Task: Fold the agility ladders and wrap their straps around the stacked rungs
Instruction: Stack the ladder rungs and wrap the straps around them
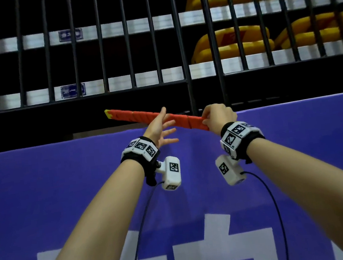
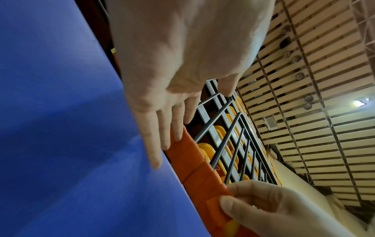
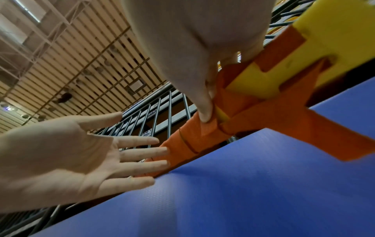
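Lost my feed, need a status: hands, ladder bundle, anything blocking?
Right hand pinches strap end on the ladder bundle. Left hand open, fingers spread beside it. Bundle wrapped in orange strap, above blue banner. Nothing blocking.

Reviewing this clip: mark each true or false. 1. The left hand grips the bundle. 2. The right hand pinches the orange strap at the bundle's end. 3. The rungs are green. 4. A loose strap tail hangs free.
1. False: the left hand is open, fingers spread beside the wrapped bundle.
2. True: the right hand pinches the orange strap.
3. False: the rungs are yellow.
4. True: a strap tail hangs free over the blue banner.
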Demonstrator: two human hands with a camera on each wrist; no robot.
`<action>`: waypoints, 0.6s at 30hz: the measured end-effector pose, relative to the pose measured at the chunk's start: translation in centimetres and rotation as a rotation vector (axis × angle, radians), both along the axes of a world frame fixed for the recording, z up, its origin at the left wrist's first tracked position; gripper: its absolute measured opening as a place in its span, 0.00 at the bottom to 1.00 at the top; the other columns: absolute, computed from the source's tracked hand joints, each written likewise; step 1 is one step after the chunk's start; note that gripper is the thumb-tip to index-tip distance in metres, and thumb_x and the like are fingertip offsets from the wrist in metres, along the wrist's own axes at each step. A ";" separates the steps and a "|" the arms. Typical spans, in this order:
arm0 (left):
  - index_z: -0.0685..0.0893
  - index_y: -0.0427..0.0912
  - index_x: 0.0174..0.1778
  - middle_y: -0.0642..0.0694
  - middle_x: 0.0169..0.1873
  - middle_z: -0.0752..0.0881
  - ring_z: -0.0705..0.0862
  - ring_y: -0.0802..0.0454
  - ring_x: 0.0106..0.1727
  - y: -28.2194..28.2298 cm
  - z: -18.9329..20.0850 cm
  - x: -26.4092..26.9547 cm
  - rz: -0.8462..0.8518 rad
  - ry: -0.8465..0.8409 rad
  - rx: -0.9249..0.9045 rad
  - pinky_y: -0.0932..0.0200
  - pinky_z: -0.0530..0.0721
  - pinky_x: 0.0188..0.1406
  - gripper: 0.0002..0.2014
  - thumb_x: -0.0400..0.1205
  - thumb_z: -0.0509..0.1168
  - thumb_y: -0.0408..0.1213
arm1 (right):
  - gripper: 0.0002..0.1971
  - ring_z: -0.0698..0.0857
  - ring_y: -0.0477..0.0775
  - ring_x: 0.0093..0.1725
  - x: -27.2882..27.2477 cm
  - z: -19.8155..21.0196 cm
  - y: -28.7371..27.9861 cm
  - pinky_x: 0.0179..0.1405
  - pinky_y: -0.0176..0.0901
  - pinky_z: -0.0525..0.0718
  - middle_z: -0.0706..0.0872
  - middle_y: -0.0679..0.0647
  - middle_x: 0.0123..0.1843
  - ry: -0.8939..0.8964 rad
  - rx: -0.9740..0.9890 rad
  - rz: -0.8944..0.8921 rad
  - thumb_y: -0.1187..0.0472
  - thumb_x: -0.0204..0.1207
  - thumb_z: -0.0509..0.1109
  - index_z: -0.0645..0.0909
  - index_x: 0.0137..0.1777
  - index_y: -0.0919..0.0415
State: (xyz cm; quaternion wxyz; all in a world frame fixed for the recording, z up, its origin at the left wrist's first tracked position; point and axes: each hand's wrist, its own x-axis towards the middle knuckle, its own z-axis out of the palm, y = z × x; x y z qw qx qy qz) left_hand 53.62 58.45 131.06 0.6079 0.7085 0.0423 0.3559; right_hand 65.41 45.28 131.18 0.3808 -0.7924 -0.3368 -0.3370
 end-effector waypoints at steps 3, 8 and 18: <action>0.65 0.45 0.81 0.40 0.76 0.71 0.76 0.41 0.72 0.6 1.3 1.3 0.007 -0.029 -0.017 0.42 0.85 0.48 0.32 0.85 0.51 0.61 | 0.09 0.83 0.63 0.60 0.9 1.3 1.1 0.53 0.49 0.77 0.87 0.57 0.57 -0.046 -0.002 -0.017 0.60 0.78 0.69 0.86 0.55 0.51; 0.65 0.43 0.80 0.36 0.74 0.73 0.77 0.41 0.70 2.1 2.5 2.8 0.008 -0.023 -0.024 0.43 0.85 0.46 0.34 0.84 0.50 0.62 | 0.10 0.82 0.64 0.61 2.8 2.8 2.4 0.55 0.52 0.76 0.84 0.56 0.59 -0.157 -0.035 -0.036 0.61 0.78 0.68 0.85 0.57 0.53; 0.66 0.39 0.79 0.35 0.71 0.74 0.86 0.45 0.53 4.2 2.7 4.4 0.029 -0.003 -0.014 0.49 0.88 0.41 0.35 0.84 0.50 0.62 | 0.10 0.81 0.64 0.58 5.1 3.6 5.0 0.45 0.46 0.70 0.82 0.57 0.56 -0.284 -0.095 -0.068 0.64 0.78 0.65 0.85 0.56 0.57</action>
